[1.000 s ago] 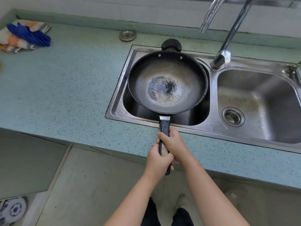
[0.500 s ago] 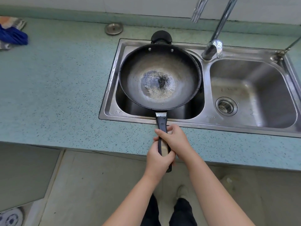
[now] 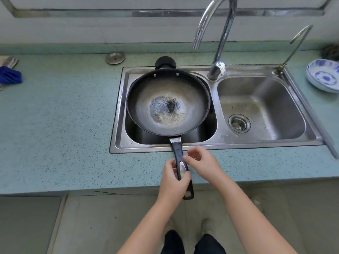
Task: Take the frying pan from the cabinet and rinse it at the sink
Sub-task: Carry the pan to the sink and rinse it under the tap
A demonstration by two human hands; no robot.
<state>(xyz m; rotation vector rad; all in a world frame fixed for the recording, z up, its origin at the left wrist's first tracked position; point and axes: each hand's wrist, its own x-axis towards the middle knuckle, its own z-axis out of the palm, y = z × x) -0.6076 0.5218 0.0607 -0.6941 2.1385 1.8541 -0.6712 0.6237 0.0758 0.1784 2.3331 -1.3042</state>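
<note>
A dark frying pan (image 3: 167, 102) with a worn, scorched centre rests across the left basin of the steel double sink (image 3: 117, 114). Its black handle (image 3: 178, 153) reaches toward me over the sink's front rim and the counter. My left hand (image 3: 173, 182) is wrapped around the lower part of the handle. My right hand (image 3: 203, 163) hovers just right of the handle, fingers spread and off it. The curved chrome faucet (image 3: 214, 33) stands behind the divider, its spout above the pan's right side; no water runs.
A teal speckled counter (image 3: 55, 125) surrounds the sink. The right basin (image 3: 260, 107) holds only its drain. Blue-and-white plates (image 3: 323, 76) sit at far right, a blue cloth (image 3: 9, 77) at far left, a metal sink plug (image 3: 115, 58) behind, a thin second tap (image 3: 293, 48).
My right hand has let go of the handle and opened beside it. The left hand keeps its grip. The view has tilted up, showing more faucet and wall.
</note>
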